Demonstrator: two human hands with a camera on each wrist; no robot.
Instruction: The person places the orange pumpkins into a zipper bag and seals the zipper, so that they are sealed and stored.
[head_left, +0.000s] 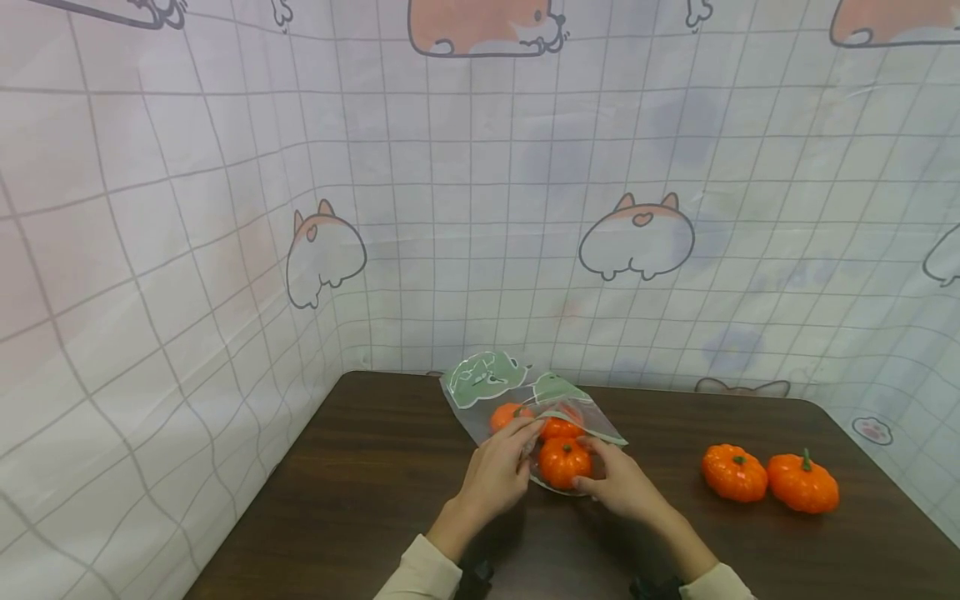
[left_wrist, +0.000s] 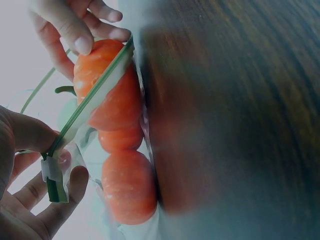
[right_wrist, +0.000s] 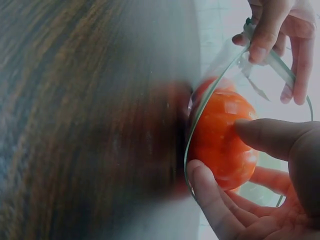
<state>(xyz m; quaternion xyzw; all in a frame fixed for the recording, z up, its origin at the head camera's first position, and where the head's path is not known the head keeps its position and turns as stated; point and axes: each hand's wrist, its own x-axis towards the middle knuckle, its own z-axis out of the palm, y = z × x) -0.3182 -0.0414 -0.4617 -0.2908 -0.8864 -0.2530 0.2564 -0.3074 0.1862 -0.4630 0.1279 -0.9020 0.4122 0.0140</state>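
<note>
While left hand [head_left: 495, 467] pinches clear plastic bag [head_left: 476, 417], right hand [head_left: 618, 482] grips glossy, squat, lobed pumpkin [head_left: 566, 464] at bag's mouth.

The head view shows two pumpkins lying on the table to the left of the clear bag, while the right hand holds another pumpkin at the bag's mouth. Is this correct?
Only the side is wrong: the head view shows the two pumpkins lying on the table to the right of the clear bag. The right hand does hold another pumpkin at the bag's mouth.
</note>
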